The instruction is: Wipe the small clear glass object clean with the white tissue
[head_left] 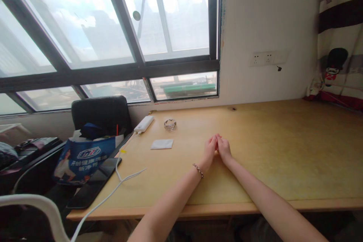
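Note:
My left hand and my right hand rest together on the wooden table, fingertips meeting at the far end. Both are closed, with fingers curled and pressed against each other. Whatever lies between them, if anything, is hidden. A braided bracelet circles my left wrist. To the left of the hands lies a flat white packet, apart from them. Beyond it sits a coiled, silvery-brown ring-shaped item, too small to make out exactly.
A white power bank with a white cable lies along the table's left side. A dark tablet-like slab overlaps the left edge. Beside it, a blue bag stands on a black chair. Wall sockets and a curtain are behind.

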Demonstrator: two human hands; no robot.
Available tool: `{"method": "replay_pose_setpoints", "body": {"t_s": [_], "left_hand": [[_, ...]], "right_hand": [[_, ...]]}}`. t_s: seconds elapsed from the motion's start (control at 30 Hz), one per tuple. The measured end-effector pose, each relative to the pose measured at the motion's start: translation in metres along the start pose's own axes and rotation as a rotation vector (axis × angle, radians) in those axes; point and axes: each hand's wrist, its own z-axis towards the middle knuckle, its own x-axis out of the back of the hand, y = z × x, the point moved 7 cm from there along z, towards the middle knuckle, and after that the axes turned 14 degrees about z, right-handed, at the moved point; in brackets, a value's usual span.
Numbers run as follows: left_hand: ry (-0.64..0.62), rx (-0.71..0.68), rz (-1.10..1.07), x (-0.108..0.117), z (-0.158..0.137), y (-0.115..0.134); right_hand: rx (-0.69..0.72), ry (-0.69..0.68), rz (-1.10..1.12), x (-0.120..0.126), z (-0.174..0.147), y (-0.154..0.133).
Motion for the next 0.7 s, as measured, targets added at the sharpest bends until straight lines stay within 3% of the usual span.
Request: {"method": "replay_pose_setpoints", "body": {"t_s": [0.07, 0.13, 0.27, 0.47, 0.7], "left_hand": [[0.128, 0.023, -0.016, -0.003, 0.004, -0.004], [0.172, 0.025, 0.008, -0.002, 0.003, -0.005], [0.113, -0.025, 0.027, 0.002, -0.005, 0.0], [0.047, 0.01, 0.013, -0.002, -0.005, 0.003], [0.033, -0.092, 0.108, -0.001, -0.003, 0.007]], "right_hand": [[0.065, 0.08, -0.02, -0.006, -0.001, 0.0], [0.057, 0.062, -0.012, -0.012, -0.003, -0.001], [-0.017, -0.04, 0.062, -0.015, -0.012, -0.005], [-0.034, -0.017, 0.072, -0.014, -0.015, -0.004], [-0.03, -0.045, 0.056, -0.015, -0.014, -0.006]]}}
